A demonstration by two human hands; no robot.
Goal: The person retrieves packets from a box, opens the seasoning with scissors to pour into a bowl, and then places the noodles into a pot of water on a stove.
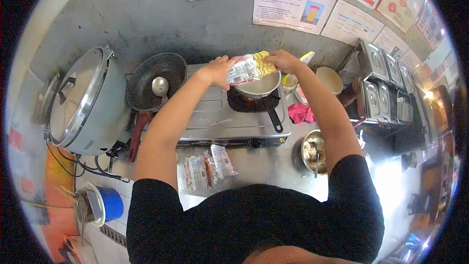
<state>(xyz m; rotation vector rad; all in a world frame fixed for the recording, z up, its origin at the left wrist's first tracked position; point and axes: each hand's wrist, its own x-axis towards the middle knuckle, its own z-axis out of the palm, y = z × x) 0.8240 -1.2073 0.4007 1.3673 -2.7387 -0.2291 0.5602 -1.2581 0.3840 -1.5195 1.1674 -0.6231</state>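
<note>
My left hand [216,72] grips a printed noodle packet [243,70] at its left end. A yellow block of dry instant noodles [265,65] sticks out of the packet's right side. My right hand [284,62] has its fingers closed on the noodle block's right edge. Both are held above a white-lined saucepan [261,86], which sits on the right burner of a gas stove [210,112]. Part of the pan's inside is hidden by the packet and hands.
A dark wok [145,71] with a ladle [159,87] in it stands on the left. Further left is a large cooker [90,102]. Torn packets [210,166] lie in front of the stove. A metal bowl [307,160] with a fork and a pink cloth [301,113] are at right.
</note>
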